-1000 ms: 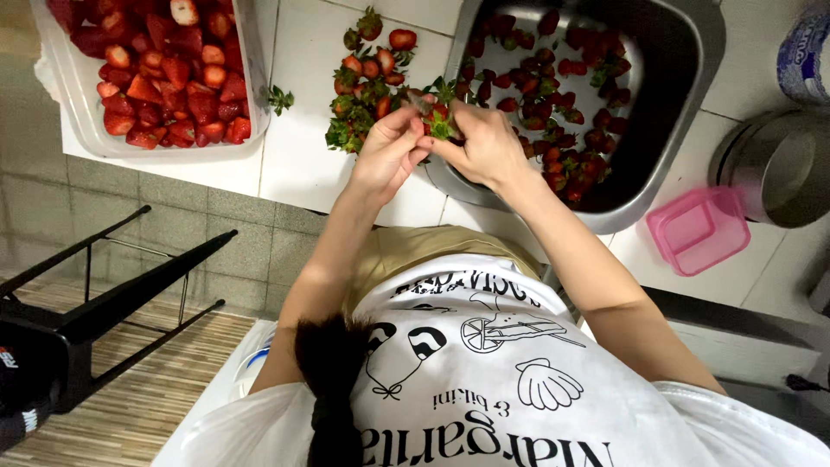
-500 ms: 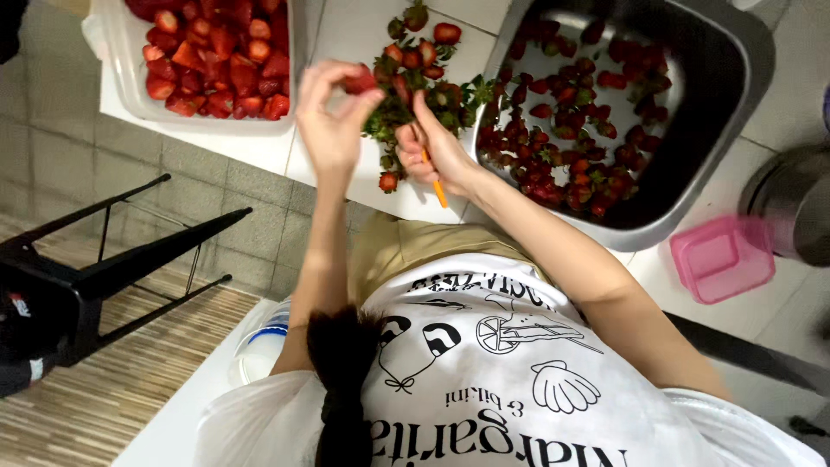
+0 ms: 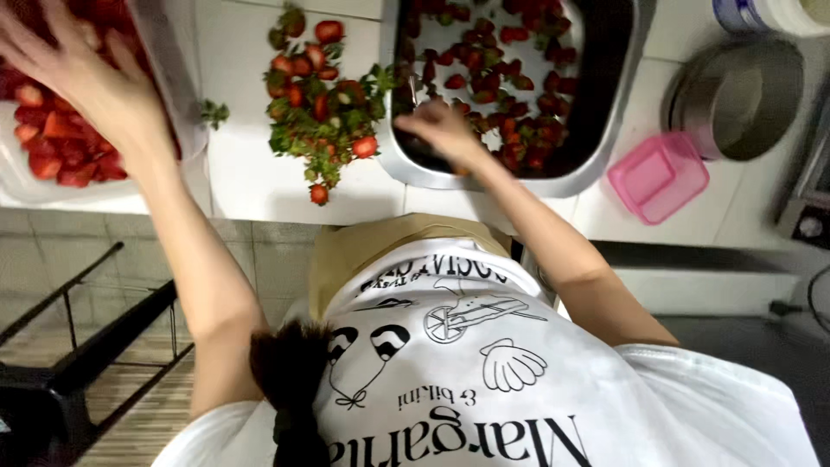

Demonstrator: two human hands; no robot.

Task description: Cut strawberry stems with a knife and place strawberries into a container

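Note:
My left hand (image 3: 82,82) hovers with spread fingers over a clear plastic tray (image 3: 188,112) full of cut red strawberries (image 3: 52,151); nothing shows in its grasp. My right hand (image 3: 445,130) reaches into a large metal bowl (image 3: 484,183) of whole strawberries (image 3: 527,138), fingers curled around what looks like a small knife whose thin blade points away from me. Between tray and bowl, a pile of green tops and strawberry pieces (image 3: 320,104) lies on the white counter.
A pink plastic container (image 3: 657,177) sits right of the bowl, with a round metal pan (image 3: 743,95) and a white tub (image 3: 778,13) behind it. An appliance (image 3: 813,203) is at the right edge. A black metal stool (image 3: 78,363) stands low on the left.
My left hand carried a strawberry from the pile leftward to the tray and now shows none. My right hand moved from the pile into the metal bowl.

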